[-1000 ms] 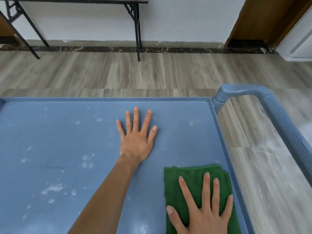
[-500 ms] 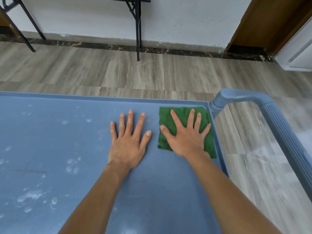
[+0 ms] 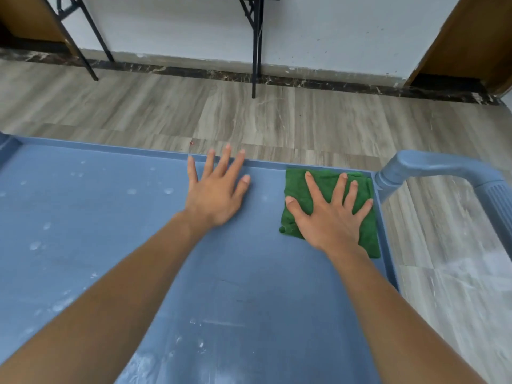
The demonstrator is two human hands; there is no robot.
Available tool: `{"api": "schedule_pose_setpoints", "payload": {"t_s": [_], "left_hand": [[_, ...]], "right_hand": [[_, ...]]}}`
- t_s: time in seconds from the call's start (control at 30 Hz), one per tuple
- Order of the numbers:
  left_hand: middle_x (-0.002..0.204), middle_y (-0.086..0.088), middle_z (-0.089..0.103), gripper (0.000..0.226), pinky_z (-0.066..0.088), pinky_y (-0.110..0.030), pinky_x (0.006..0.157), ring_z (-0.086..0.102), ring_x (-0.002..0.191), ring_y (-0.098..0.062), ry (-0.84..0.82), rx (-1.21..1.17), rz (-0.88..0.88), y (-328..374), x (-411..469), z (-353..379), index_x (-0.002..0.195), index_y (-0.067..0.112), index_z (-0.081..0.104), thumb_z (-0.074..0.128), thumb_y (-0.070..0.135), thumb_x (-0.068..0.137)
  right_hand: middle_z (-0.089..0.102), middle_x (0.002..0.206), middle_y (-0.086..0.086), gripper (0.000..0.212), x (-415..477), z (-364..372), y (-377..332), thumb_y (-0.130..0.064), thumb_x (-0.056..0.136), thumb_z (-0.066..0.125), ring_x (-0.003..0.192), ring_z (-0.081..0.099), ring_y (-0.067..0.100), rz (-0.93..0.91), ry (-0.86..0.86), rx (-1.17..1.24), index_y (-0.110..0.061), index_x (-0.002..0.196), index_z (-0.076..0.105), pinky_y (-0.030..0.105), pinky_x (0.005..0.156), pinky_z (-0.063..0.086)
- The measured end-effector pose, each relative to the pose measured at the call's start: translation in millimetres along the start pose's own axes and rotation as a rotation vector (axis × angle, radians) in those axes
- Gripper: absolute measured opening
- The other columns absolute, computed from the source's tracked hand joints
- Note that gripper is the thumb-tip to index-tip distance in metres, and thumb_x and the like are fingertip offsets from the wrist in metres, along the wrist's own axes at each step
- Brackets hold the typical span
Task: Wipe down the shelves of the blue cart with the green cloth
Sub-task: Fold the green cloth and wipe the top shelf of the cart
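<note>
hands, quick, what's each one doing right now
Left hand: open, flat on the blue plastic cart shelf, holding nothing.
Right hand: open, pressed flat on the folded green cloth.

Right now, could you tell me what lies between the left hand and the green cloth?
Nothing: in the head view only a bare strip of blue shelf separates the left hand from the cloth.

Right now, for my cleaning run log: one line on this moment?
right hand flat on green cloth | cloth at far right corner of cart top shelf | left hand flat on shelf
</note>
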State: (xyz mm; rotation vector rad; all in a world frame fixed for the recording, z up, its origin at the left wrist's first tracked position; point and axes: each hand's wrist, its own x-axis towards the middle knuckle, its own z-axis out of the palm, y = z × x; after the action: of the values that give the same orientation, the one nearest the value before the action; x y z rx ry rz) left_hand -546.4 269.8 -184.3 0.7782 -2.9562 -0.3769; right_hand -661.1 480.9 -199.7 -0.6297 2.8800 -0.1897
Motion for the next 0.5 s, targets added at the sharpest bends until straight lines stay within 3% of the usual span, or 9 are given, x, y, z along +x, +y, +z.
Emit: {"api": "schedule_pose_setpoints", "payload": {"t_s": [0.17, 0.5], "left_hand": [[0.167, 0.007, 0.014, 0.057, -0.008, -0.057, 0.121, 0.003, 0.154, -0.023, -0.202, 0.154, 0.060, -37, 38, -17, 0.157, 0.041, 0.008, 0.011, 0.054, 0.102], [0.169, 0.006, 0.002, 0.063, 0.000, -0.059, 0.121, 0.002, 0.154, -0.027, -0.315, 0.162, 0.148, -46, 47, -24, 0.158, 0.037, -0.001, 0.017, 0.058, 0.101]], "right_hand": [[-0.021, 0.165, 0.012, 0.081, 3, 4, -1, -0.093, 0.074, -0.001, 0.151, -0.023, 0.034, -0.007, 0.005, -0.020, -0.060, 0.147, -0.014, 0.067, 0.115, -0.014], [-0.022, 0.166, 0.008, 0.072, -69, 9, 1, -0.087, 0.083, 0.004, 0.151, -0.021, 0.036, -0.045, -0.008, -0.017, -0.060, 0.147, -0.016, 0.069, 0.115, -0.009]]}}
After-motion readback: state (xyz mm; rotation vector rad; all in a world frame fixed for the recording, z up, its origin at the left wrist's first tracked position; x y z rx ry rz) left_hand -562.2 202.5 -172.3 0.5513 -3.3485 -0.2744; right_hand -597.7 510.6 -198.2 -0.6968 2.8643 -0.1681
